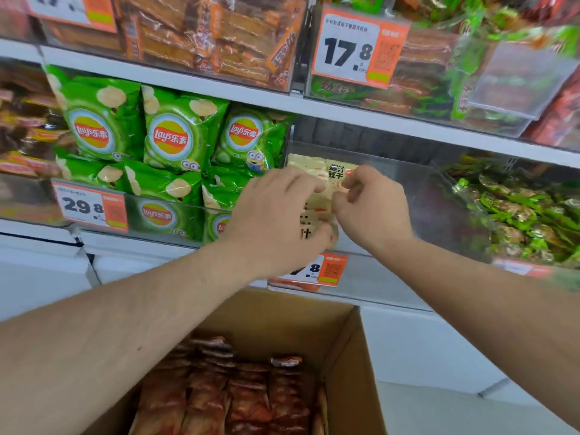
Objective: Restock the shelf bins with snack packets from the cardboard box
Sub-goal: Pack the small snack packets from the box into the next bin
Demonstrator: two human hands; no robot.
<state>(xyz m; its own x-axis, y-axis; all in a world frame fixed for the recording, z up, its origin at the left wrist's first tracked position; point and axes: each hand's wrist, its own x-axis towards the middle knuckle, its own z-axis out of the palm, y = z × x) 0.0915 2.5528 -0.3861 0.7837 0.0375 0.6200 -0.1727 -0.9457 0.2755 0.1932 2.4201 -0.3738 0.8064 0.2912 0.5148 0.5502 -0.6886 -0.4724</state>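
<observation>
placing step, judged from the lie of things: both hands up at the clear shelf bin [408, 189] in the middle row, busy with a clutch of cream packets [317, 202] with black lettering.

left hand [276, 215]: fingers curled round the stack from the left and below, thumb tucked under near the bin's front lip. gripping, not loose.

right hand [370, 208]: fingertips pinching the upper right corner of the same packets, knuckles bent, nothing else held.

packets: at the left end of the bin, upright or nearly so, more cream packets [306, 163] just behind them against the divider. rest of that bin bare toward the right; hard to tell what lies at its floor through the glare.

cardboard box [345, 356]: open below the arms, rows of red-brown packets [238, 387] standing on edge inside, well apart from the hands. a different colour from the cream ones in hand; same product or not, cannot tell.

neighbours: green crisp bags [175, 136] in the bin to the left, green-wrapped snacks [527, 211] to the right, orange price tag [326, 270] just under the wrists.

next move, as a guess: settle the stack upright against those behind, release both grips without toppling it, then reach down to the box for another handful.
</observation>
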